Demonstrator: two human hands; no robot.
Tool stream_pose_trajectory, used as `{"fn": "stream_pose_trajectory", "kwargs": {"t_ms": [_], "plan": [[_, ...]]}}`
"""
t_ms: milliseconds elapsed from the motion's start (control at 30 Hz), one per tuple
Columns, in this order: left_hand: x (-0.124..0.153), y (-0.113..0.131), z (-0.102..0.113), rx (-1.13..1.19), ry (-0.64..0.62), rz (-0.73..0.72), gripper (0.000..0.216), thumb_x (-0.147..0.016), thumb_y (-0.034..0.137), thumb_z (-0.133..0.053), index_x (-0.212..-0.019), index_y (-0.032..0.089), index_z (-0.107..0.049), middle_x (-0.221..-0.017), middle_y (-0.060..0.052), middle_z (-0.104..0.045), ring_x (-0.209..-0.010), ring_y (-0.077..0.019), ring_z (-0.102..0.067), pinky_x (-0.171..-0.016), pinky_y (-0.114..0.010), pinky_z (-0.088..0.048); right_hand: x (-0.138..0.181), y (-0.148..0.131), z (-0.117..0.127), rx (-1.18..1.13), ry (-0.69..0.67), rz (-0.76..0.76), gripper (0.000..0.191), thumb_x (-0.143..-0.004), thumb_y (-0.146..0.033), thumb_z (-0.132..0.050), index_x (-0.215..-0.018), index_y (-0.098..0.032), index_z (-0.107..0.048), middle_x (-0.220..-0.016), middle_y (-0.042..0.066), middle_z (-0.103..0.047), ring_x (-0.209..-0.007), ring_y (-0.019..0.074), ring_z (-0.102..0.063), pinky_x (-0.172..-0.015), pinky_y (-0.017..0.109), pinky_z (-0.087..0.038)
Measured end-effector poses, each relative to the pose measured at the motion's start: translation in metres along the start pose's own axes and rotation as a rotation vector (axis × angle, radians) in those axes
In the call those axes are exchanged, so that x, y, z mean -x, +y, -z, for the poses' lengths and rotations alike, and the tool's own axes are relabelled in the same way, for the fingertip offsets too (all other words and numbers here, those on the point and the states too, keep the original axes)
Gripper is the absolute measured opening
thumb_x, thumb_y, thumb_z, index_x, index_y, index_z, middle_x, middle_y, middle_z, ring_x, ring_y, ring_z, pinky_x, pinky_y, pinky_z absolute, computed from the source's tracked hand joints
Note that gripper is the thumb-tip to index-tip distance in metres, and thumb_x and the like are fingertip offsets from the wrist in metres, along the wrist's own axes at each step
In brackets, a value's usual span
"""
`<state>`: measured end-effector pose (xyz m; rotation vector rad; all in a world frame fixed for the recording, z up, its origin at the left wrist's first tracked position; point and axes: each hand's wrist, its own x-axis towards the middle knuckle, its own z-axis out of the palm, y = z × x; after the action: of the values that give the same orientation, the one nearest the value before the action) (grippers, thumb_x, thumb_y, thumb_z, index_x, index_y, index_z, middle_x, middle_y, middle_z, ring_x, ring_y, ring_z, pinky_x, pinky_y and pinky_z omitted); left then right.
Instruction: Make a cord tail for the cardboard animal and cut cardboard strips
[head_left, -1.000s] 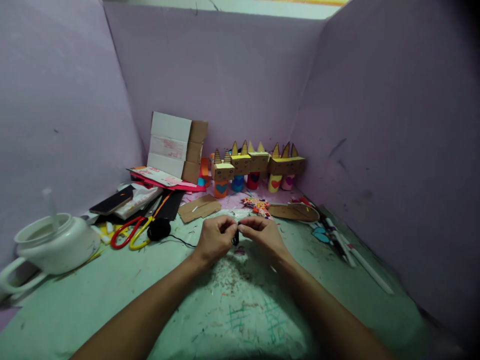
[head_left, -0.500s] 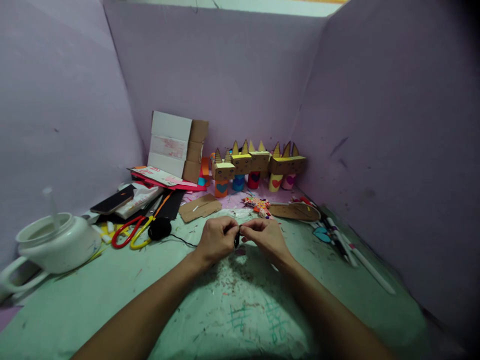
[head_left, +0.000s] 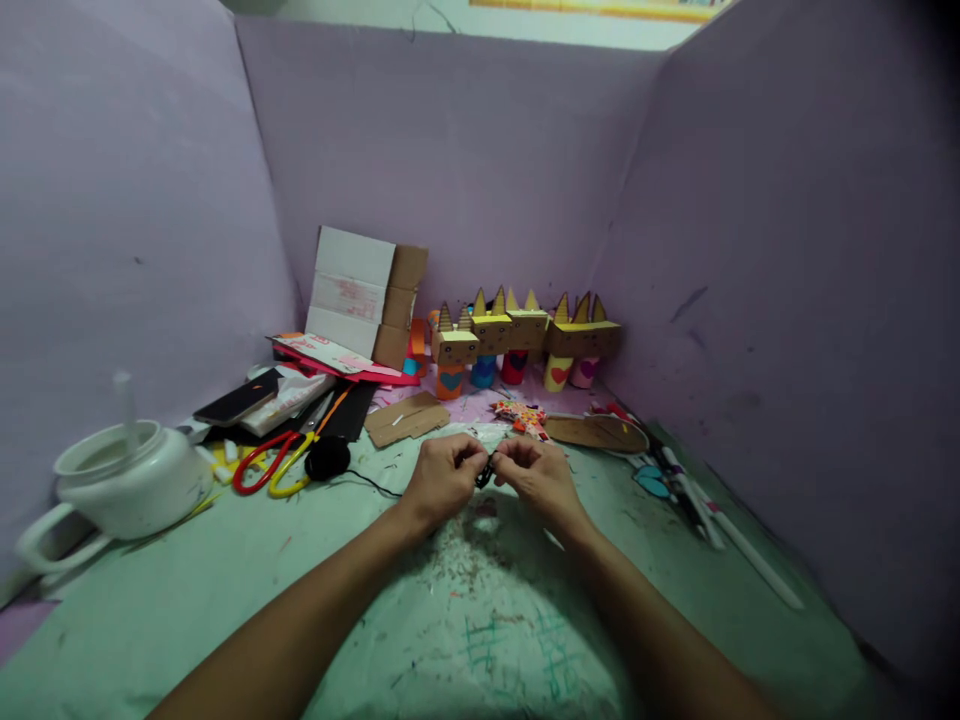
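Between my hands, over the middle of the table, is a small bunch of black yarn (head_left: 484, 475). My left hand (head_left: 444, 478) pinches its left side between thumb and forefinger. From the other side my right hand (head_left: 537, 478) grips it the same way, fingertips close to the left ones. A strand runs from under my left hand leftward to a black ball of yarn (head_left: 328, 459) lying on the table. Beside the ball are scissors (head_left: 289, 460) with one red and one yellow handle loop. My fingers hide part of the bunch.
A white pot (head_left: 127, 480) stands at the left. A phone (head_left: 238, 397) lies on papers behind it. Cardboard figures (head_left: 457, 350) line the back wall. A flat cardboard piece (head_left: 405, 418) and pens (head_left: 690, 500) lie on the green table cover (head_left: 337, 580).
My fingertips have moved slightly apart, and more of the black yarn shows between them. The whole view has shifted a little, so things appear farther right and lower.
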<state>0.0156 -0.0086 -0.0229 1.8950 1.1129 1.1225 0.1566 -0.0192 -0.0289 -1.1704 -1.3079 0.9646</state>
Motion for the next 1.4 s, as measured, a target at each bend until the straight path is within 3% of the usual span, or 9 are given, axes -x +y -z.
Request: {"fn": "stream_pose_trajectory", "kwargs": {"t_ms": [200, 600, 733, 833, 933, 1067, 1167, 1233, 1400], "plan": [[-0.007, -0.005, 0.008, 0.050, -0.050, 0.075, 0.015, -0.068, 0.023, -0.050, -0.061, 0.012, -0.057, -0.053, 0.003, -0.047, -0.051, -0.0091, -0.039, -0.048, -0.020, -0.029, -0.008, -0.006, 0.015, -0.032, 0.106, 0.043, 0.013, -0.062, -0.028, -0.060, -0.057, -0.017, -0.055, -0.045, -0.004, -0.053, -0.043, 0.0092, -0.047, -0.046, 0.021, -0.034], [-0.009, -0.019, 0.009, -0.003, -0.206, 0.132, 0.016, -0.062, 0.020, -0.049, -0.061, 0.012, -0.063, -0.048, 0.002, -0.051, -0.047, -0.0108, -0.045, -0.046, -0.021, -0.033, -0.009, -0.004, 0.016, -0.084, 0.098, 0.086, 0.018, -0.063, -0.034, -0.061, -0.062, -0.018, -0.053, -0.046, -0.005, -0.051, -0.045, 0.0105, -0.047, -0.050, 0.023, -0.037], [-0.007, -0.013, 0.013, -0.164, -0.103, 0.090, 0.022, -0.064, 0.020, -0.055, -0.080, 0.015, -0.068, -0.077, -0.004, -0.065, -0.073, -0.0172, -0.057, -0.062, -0.024, -0.042, -0.008, -0.007, 0.019, -0.020, 0.117, 0.100, 0.019, -0.063, -0.036, -0.060, -0.060, -0.018, -0.053, -0.047, -0.004, -0.051, -0.047, 0.0111, -0.046, -0.051, 0.023, -0.037], [-0.009, -0.001, 0.021, -0.315, 0.025, 0.076, 0.029, -0.066, 0.017, -0.055, -0.093, 0.019, -0.066, -0.095, -0.004, -0.065, -0.089, -0.0165, -0.056, -0.072, -0.023, -0.043, -0.007, -0.007, 0.021, 0.084, 0.125, 0.105, 0.019, -0.062, -0.036, -0.060, -0.057, -0.019, -0.054, -0.048, -0.002, -0.051, -0.049, 0.0122, -0.047, -0.051, 0.023, -0.037], [-0.014, 0.013, 0.046, -0.490, 0.159, 0.104, 0.026, -0.072, 0.017, -0.050, -0.094, 0.021, -0.063, -0.099, -0.002, -0.064, -0.090, -0.0142, -0.056, -0.078, -0.022, -0.042, -0.007, -0.006, 0.021, 0.124, 0.115, 0.101, 0.019, -0.061, -0.037, -0.059, -0.056, -0.019, -0.054, -0.047, -0.002, -0.052, -0.048, 0.0127, -0.046, -0.050, 0.023, -0.037], [-0.015, 0.015, 0.112, -0.750, 0.311, 0.293, 0.028, -0.075, 0.014, -0.040, -0.093, 0.016, -0.061, -0.097, -0.011, -0.063, -0.093, -0.0226, -0.057, -0.079, -0.033, -0.041, -0.007, -0.006, 0.020, 0.129, 0.097, 0.089, 0.019, -0.060, -0.038, -0.059, -0.057, -0.020, -0.053, -0.046, -0.002, -0.051, -0.048, 0.0127, -0.046, -0.049, 0.023, -0.037], [-0.004, -0.006, 0.158, -0.892, 0.239, 0.474, 0.019, -0.066, 0.014, -0.050, -0.080, 0.013, -0.063, -0.084, -0.017, -0.065, -0.084, -0.0309, -0.060, -0.071, -0.038, -0.043, -0.006, -0.008, 0.019, 0.122, 0.095, 0.086, 0.019, -0.060, -0.037, -0.058, -0.057, -0.020, -0.053, -0.047, -0.002, -0.051, -0.047, 0.0123, -0.046, -0.049, 0.023, -0.037], [0.007, -0.025, 0.175, -0.941, 0.134, 0.558, 0.016, -0.059, 0.013, -0.056, -0.073, 0.012, -0.063, -0.080, -0.018, -0.065, -0.079, -0.0327, -0.061, -0.066, -0.038, -0.044, -0.006, -0.007, 0.018, 0.108, 0.091, 0.101, 0.018, -0.061, -0.037, -0.058, -0.058, -0.019, -0.053, -0.047, -0.003, -0.051, -0.048, 0.0122, -0.046, -0.050, 0.024, -0.037], [0.027, -0.058, 0.181, -1.023, 0.038, 0.611, 0.031, -0.056, 0.009, -0.054, -0.086, 0.013, -0.061, -0.089, -0.017, -0.065, -0.083, -0.0313, -0.061, -0.065, -0.034, -0.045, -0.008, -0.003, 0.017, 0.041, 0.082, 0.107, 0.019, -0.062, -0.036, -0.059, -0.061, -0.018, -0.053, -0.046, -0.004, -0.051, -0.046, 0.0113, -0.045, -0.049, 0.024, -0.036]]}}
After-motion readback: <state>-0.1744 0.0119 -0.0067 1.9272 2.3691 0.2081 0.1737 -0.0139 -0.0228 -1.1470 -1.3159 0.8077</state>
